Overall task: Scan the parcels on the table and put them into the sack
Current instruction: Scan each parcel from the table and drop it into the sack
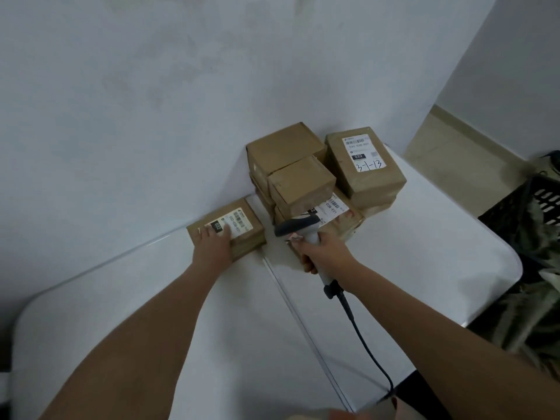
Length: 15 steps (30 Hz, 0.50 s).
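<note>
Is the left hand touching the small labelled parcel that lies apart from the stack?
Touching. The head view shows the left hand lying on top of the small parcel, its fingers covering part of the label.

You get dim, cool, even light; wide-angle bending curves the surface (424,237) edges, and the bottom of the frame is blurred.

White table (424,268) against the wall, cardboard parcels at its far edge.
1 labelled parcel (239,234) lies alone; just beside it, a stack of parcels (306,189) sits on the tabletop.
</note>
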Motion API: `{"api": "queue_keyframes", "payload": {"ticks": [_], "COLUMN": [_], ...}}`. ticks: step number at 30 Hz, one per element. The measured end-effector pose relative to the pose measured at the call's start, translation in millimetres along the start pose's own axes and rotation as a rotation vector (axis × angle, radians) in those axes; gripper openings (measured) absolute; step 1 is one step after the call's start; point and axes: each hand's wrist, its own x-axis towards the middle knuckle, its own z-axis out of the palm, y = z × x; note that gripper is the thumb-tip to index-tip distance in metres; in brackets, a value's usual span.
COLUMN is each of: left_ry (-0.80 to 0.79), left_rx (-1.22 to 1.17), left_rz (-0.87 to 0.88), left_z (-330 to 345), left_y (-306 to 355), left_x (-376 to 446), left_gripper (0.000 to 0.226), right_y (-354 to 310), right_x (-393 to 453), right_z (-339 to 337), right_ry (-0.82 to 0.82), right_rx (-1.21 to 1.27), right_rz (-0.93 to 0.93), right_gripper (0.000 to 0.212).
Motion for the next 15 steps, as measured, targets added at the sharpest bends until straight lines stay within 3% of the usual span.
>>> {"api": "queue_keyframes", "payload": {"ticks": [12, 15], "left_ry": [-0.178, -0.171], "left_rx": [0.090, -0.055], "left_rz": [0.001, 0.034], "left_z": [-7.9, -9.1], "left_y": [81.0, 86.4], "left_x": [-136.4, -143.6], "left_gripper": [0.066, 0.062], "right_y": [28.4, 39.5], "right_x": [-48.9, -63.6], "right_z": [-6.3, -12.7], "right_ry": [-0.042, -0.033], "right_rx": [0.023, 0.022], "right_rz": [-0.002, -0.002], "right_gripper": [0.021, 0.023]}}
